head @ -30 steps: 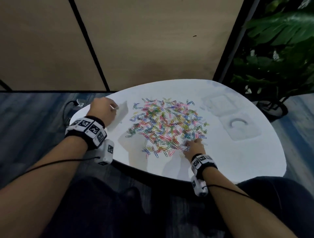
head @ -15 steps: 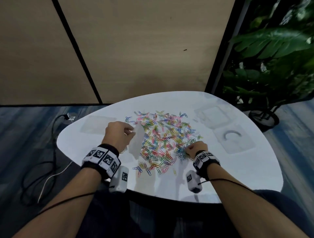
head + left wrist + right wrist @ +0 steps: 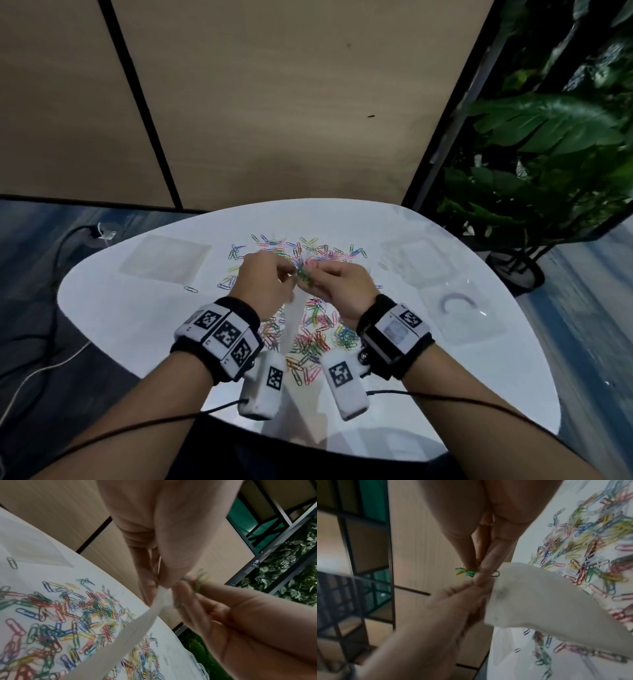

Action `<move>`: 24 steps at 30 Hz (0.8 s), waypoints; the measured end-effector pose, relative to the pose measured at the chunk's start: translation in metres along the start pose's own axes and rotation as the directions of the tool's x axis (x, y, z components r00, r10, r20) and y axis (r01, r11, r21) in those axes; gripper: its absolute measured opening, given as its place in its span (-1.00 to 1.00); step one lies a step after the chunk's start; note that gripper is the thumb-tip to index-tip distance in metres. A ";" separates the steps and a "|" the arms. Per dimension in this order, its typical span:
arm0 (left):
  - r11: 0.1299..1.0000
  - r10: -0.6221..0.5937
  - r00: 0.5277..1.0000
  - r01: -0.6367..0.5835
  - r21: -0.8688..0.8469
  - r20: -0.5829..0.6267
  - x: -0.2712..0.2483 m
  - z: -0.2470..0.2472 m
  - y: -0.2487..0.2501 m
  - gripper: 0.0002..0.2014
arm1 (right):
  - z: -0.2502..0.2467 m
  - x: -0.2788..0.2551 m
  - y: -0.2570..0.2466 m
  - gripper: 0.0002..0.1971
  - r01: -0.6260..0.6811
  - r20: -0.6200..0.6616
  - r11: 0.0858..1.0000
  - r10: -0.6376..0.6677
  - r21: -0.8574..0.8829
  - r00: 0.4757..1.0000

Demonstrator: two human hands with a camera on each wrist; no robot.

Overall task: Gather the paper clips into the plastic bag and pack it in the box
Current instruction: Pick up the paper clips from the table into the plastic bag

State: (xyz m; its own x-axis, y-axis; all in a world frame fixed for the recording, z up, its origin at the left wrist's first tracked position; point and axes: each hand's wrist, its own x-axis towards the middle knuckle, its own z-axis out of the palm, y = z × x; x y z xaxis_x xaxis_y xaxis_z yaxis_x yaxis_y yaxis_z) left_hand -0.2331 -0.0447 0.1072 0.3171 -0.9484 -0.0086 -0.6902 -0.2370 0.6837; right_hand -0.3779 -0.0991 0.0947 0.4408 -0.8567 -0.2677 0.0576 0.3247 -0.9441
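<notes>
While left hand (image 3: 265, 284) pinches bag (image 3: 137, 623), right hand (image 3: 337, 286) around clips (image 3: 467, 572).

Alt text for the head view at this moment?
Above a white table strewn with coloured paper clips, the left hand holds a plastic bag while the right hand brings a pinch of clips to it.

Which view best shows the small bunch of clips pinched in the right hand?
The right wrist view: the bunch of clips sticks out sharply from the right hand's fingers beside the plastic bag. The left wrist view blurs it; the head view shows only a small tangle.
</notes>
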 end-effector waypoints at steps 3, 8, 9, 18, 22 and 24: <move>0.999 -0.013 0.999 0.011 -0.045 -0.034 0.002 0.001 0.004 -0.86 | 0.002 0.011 0.005 -0.89 0.004 -0.015 0.983 -0.007 -0.184 1.000; 0.987 -0.057 0.997 0.048 -0.153 -0.060 0.006 0.006 0.005 -0.86 | -0.006 0.020 0.015 -0.93 -0.034 -0.084 0.911 -0.001 -0.410 0.996; 0.989 -0.053 0.997 0.044 -0.143 -0.058 0.005 0.008 0.006 -0.86 | -0.005 0.018 0.016 -0.86 -0.036 -0.080 0.878 -0.003 -0.477 0.997; 0.996 -0.007 1.000 0.008 -0.089 0.017 0.004 0.010 0.011 -0.80 | -0.002 0.012 0.010 -0.67 -0.029 -0.043 0.673 -0.004 -0.739 0.999; 0.999 -0.003 1.000 0.002 -0.049 -0.017 0.005 0.006 0.008 -0.81 | 0.000 0.003 0.001 -0.61 0.045 0.017 0.555 -0.055 -0.831 0.998; 1.000 0.014 0.999 -0.014 -0.022 -0.036 0.005 0.004 0.008 -0.79 | 0.000 0.000 -0.005 -0.76 0.099 0.070 0.657 -0.071 -0.748 0.995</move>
State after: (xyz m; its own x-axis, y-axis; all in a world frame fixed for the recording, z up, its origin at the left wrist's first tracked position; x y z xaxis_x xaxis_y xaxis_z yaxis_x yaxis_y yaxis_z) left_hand -0.2397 -0.0518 0.1095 0.3308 -0.9433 0.0269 -0.6804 -0.2187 0.6994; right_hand -0.3783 -0.1005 0.0991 0.4971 -0.8475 -0.1862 -0.5881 -0.1712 -0.7905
